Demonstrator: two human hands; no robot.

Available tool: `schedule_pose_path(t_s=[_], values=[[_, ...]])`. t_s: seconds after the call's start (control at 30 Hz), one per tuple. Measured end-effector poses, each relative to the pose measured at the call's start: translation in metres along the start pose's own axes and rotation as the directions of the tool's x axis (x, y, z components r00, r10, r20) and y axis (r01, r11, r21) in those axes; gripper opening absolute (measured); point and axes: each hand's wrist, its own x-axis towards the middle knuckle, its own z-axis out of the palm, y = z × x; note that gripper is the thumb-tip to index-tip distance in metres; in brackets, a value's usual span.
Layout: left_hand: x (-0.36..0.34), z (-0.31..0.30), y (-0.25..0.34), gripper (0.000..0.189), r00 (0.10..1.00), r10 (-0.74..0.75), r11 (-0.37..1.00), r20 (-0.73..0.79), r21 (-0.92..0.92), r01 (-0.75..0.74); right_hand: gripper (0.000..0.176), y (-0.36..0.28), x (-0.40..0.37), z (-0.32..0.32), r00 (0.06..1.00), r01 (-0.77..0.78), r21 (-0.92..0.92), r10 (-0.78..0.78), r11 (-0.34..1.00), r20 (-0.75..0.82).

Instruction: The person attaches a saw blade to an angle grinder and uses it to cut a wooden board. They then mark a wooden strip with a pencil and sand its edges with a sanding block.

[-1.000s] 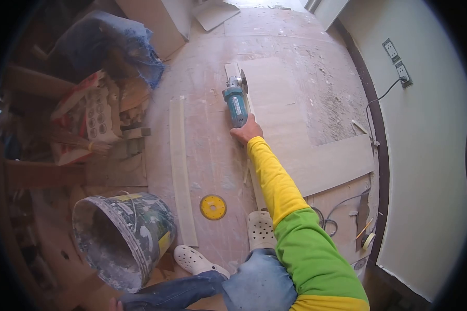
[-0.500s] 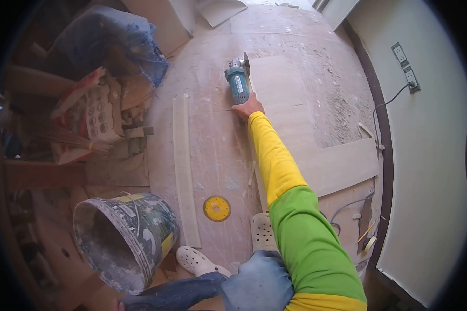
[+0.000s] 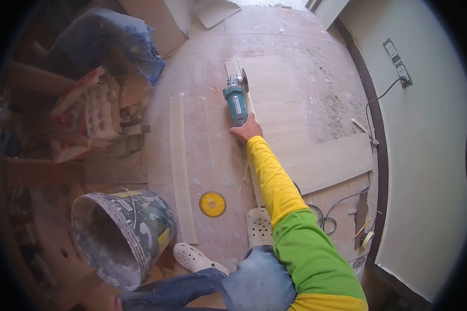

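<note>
My right hand [image 3: 247, 129], at the end of a yellow and green sleeve, is wrapped round the rear of a teal angle grinder [image 3: 237, 106]. Its disc stands upright at the front, over the left edge of a large pale tile [image 3: 280, 122] on the floor. A narrow strip [image 3: 232, 66] runs along that edge and shows beyond the grinder's head. At the bottom left, only a sliver of my left hand [image 3: 115, 303] shows beside my jeans; its fingers are mostly hidden.
A yellow cutting disc [image 3: 213, 204] and a long pale strip [image 3: 178, 166] lie on the dusty floor. A stained bucket [image 3: 161, 217] leans near my left shoe. At right, a cord [image 3: 371, 103] runs down from the wall outlet [image 3: 402, 72]. Boxes and scraps [image 3: 96, 114] crowd the left.
My right hand has drawn the grinder back toward me along the tile's left edge. The far end of the narrow strip now shows. The view has shifted slightly.
</note>
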Motion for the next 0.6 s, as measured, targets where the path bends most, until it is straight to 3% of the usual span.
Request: schedule_pose_path(t_s=[0.27,0.6], values=[[-0.007,-0.001,-0.002,0.057,1.000,0.021,1.000,-0.015,0.008,-0.021,0.088,0.013,-0.025,-0.001,1.000,-0.005,0.005,0.005,1.000,0.015],[0.007,0.001,0.003,0.057,0.999,-0.036,0.999,0.035,0.041,0.034,0.085,-0.026,0.049,-0.004,1.000,0.009,0.011,-0.009,1.000,-0.022]])
